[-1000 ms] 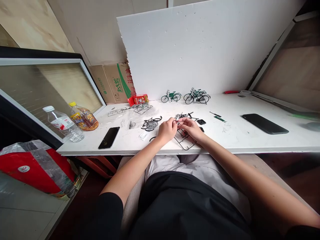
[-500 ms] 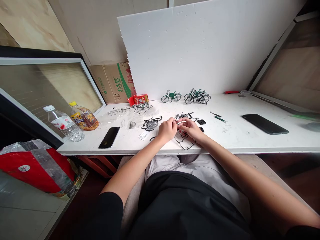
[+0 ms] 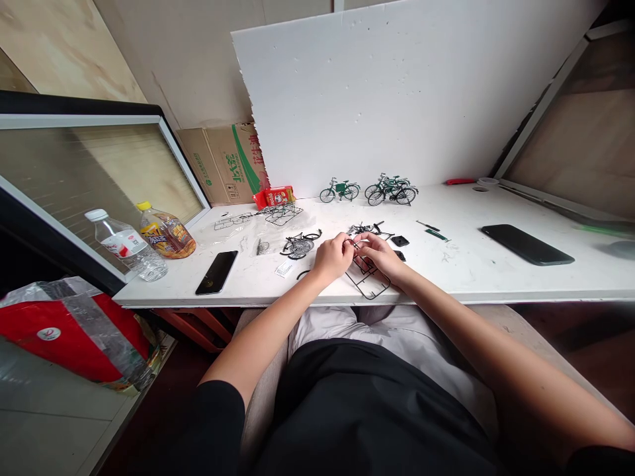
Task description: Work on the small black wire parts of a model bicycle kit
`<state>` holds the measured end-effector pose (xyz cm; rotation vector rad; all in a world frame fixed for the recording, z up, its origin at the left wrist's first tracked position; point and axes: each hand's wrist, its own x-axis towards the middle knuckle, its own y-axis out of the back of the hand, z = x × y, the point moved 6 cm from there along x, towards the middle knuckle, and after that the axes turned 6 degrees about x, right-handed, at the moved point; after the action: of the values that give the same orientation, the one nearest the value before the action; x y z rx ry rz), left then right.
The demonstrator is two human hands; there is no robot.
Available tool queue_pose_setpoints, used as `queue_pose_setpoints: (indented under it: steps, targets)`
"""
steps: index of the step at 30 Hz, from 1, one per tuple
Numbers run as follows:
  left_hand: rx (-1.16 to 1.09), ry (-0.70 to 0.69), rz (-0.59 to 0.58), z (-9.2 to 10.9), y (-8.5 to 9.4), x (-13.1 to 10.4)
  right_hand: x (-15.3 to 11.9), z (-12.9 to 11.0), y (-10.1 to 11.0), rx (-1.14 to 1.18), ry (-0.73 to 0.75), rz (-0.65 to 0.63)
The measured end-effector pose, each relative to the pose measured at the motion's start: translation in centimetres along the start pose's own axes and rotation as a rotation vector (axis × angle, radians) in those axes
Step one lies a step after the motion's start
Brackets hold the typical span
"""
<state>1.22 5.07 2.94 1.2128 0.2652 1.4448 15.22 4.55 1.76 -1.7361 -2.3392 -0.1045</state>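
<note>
Both the left hand (image 3: 331, 256) and the right hand (image 3: 378, 254) pinch a black parts frame (image 3: 368, 276), fingertips meeting over its top edge. It hangs below the hands, apparently steadied from both sides; a half-built bicycle (image 3: 300, 245) lies just left

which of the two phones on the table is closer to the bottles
The phone lying left of the person's left hand, near the table's front edge; the bottles stand just to its left. The other phone lies far off on the right side.
</note>
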Motion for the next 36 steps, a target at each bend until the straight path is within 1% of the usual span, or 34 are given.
queue_pose_setpoints:
  steps: [8, 15, 24, 29, 33, 36]
  targets:
    - [0.011, -0.054, -0.021, 0.2, -0.1, 0.0, -0.3, -0.2, -0.5, -0.02, -0.034, 0.002]
    - [0.006, -0.089, -0.022, 0.1, -0.4, 0.0, -0.2, 0.0, -0.2, -0.039, -0.029, 0.03]
    - [0.004, -0.076, -0.034, 0.1, -0.5, 0.0, -0.1, 0.1, -0.2, -0.007, -0.016, 0.019]
    - [-0.023, -0.084, -0.018, 0.1, -0.4, 0.0, -0.3, -0.6, 0.0, 0.006, 0.01, 0.07]
    - [-0.028, -0.086, 0.005, -0.1, -0.5, 0.1, -0.2, -0.4, 0.3, 0.092, -0.025, 0.087]
    - [-0.012, -0.075, 0.011, -0.3, -0.5, 0.1, 0.0, -0.2, 0.6, 0.118, -0.02, 0.102]
